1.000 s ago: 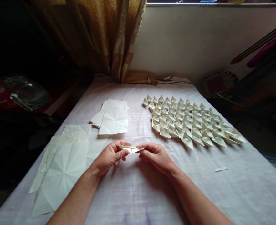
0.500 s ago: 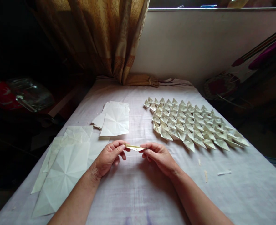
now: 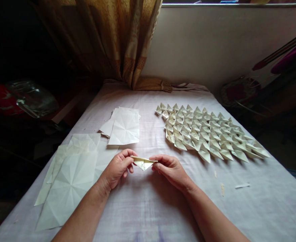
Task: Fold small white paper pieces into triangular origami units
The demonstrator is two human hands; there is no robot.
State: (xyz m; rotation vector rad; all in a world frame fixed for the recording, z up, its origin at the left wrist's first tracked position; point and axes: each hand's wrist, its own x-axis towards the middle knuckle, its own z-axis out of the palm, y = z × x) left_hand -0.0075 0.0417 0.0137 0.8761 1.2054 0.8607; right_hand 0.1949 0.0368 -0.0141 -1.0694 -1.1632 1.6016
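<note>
A small folded cream paper piece point(image 3: 143, 163) is held between both hands above the white cloth-covered table point(image 3: 148, 208). My left hand point(image 3: 117, 168) pinches its left tip with thumb and fingers closed. My right hand point(image 3: 171, 168) pinches its right tip the same way. The piece shows a pointed lower fold hanging between the two hands. Several finished folded paper pieces point(image 3: 208, 136) lie in rows to the right, just beyond my right hand.
A small stack of creased square sheets point(image 3: 124, 127) lies behind my left hand. Larger creased sheets point(image 3: 69, 178) lie at the left edge. Tiny paper scraps point(image 3: 241, 185) rest at the right. A curtain point(image 3: 117, 40) hangs at the back; dark clutter flanks both sides.
The paper piece, a flat thin strip a second ago, has opened downward into a pointed shape between my fingers. Both hands stayed nearly in place.
</note>
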